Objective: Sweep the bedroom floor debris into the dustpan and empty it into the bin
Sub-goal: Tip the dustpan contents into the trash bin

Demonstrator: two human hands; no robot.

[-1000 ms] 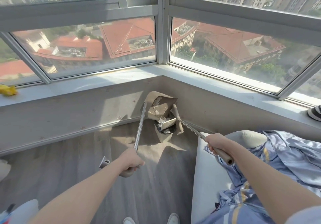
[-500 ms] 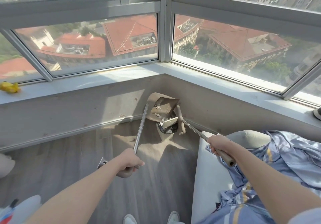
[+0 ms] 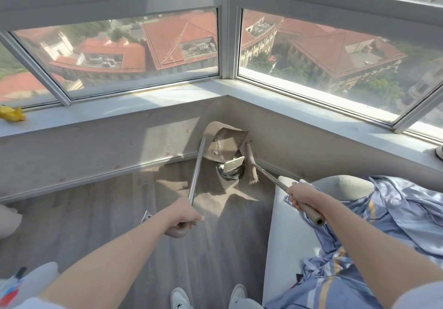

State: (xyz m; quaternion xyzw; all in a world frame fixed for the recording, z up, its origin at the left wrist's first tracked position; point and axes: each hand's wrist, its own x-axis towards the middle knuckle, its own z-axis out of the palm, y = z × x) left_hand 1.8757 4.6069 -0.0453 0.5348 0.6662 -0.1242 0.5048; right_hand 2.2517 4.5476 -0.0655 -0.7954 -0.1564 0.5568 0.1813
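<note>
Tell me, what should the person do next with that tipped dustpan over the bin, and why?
Probably tip it a little steeper. The left hand holds the dustpan tilted above the bin, yet pale scraps still cling inside the pan. The right hand holds the broom right beside the bin.

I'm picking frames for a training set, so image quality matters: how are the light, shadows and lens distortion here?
Head view: hard sunlight through the windows leaves bright patches on the floor and sill; the dustpan and bin sit in the shaded corner; wide-angle bending curves the window frames; both forearms look stretched; focus is fairly sharp throughout.
</note>
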